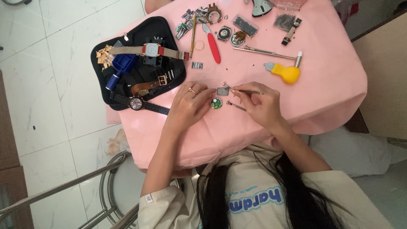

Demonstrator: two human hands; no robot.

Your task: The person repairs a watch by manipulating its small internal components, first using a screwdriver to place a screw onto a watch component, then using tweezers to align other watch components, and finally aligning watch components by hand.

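We're mid-worktop, toward the near edge of the pink cloth (pixel 322 85). Left hand (pixel 190 104) rests on the cloth, fingers (pixel 202 92) drawn together beside a small grey square part (pixel 221 91); whether they actually touch or pin it, we can't tell. Right hand (pixel 260 106) has fingers pressed together, pinching tweezers (pixel 243 90) whose tips reach the grey part. A round green movement (pixel 216 103) lies on the cloth between the two hands, just below the grey part. A thin pin tool (pixel 235 106) lies just beside the right hand.

Handling judgement: the grey part looks tiny, light and flat, so it will skid or flick away if the tweezers squeeze it off-centre. Best taken by its edges, low force. The movement looks light and fragile, with exposed works on top; hold it by the rim only and keep fingers off the face. The cloth is soft, so small parts may sink into folds.

Around: black pouch (pixel 127 46) at the left edge with a red-and-beige watch (pixel 152 50), a brown strap (pixel 148 85), a blue tool (pixel 121 68); a dark watch (pixel 136 103) at its near corner. Toward the far edge: red-handled knife (pixel 213 44), yellow-handled tool (pixel 286 73), small hammer (pixel 267 52), loose watch cases (pixel 224 33).
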